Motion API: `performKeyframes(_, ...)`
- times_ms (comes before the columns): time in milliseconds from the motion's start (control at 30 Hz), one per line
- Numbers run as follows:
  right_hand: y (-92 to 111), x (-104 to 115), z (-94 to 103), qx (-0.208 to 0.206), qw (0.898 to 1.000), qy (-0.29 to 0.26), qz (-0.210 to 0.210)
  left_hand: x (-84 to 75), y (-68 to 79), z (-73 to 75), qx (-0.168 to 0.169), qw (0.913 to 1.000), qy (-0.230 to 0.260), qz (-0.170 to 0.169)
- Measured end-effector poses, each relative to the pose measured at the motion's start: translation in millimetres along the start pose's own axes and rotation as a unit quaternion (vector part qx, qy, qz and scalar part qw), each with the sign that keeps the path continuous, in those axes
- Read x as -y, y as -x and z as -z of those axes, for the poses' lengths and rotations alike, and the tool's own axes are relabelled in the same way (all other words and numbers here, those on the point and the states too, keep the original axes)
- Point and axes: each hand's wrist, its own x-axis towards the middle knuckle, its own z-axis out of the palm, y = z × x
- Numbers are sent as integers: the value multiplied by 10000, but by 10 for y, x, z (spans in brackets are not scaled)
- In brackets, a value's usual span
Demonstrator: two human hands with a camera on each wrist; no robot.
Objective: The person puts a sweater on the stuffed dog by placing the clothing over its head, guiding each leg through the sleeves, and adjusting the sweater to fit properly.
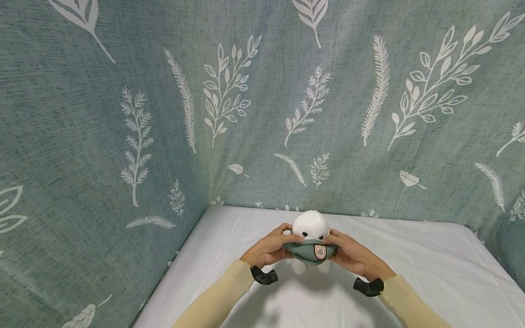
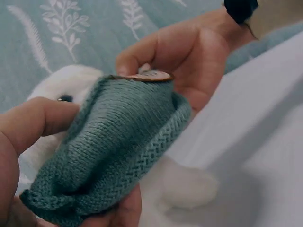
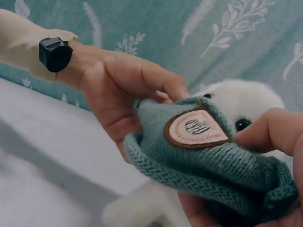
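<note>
A white plush toy [image 1: 310, 223] with black eyes is upright on the white-covered surface, its feet showing below. Across its front, just under the eyes, lies a small green knitted piece [image 1: 302, 250] with a rolled edge and a pink-and-white badge [image 3: 196, 128] rimmed in brown. My left hand [image 1: 272, 246] pinches one end of the knit, thumb on top and fingers beneath. At the other end, my right hand [image 1: 348, 253] grips it the same way. The knit hides the toy's lower face and body.
A white sheet [image 1: 410, 259] covers the surface under the toy. Green fabric walls [image 1: 262, 127] with white leaf prints stand behind it and at the left. Each wrist wears a black band [image 1: 264, 276].
</note>
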Motion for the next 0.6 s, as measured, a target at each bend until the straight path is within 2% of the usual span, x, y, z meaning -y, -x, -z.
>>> performKeyframes(100, -9, -2, -11, -77, 10000, -37, 51, -10, 4, -5, 56, 10000, 30, -42)
performKeyframes(333, -23, -27, -76, -167, 9993, -314, 86, 30, 1, 3, 127, 9982, 590, 18)
performKeyframes(467, -15, -29, -111, -290, 9990, -340, 95, 43, -2, 3, 126, 9979, 638, 2)
performKeyframes(600, -6, -43, -137, -398, 9985, -368, 106, 55, 1, -17, -13, 9982, 604, -51)
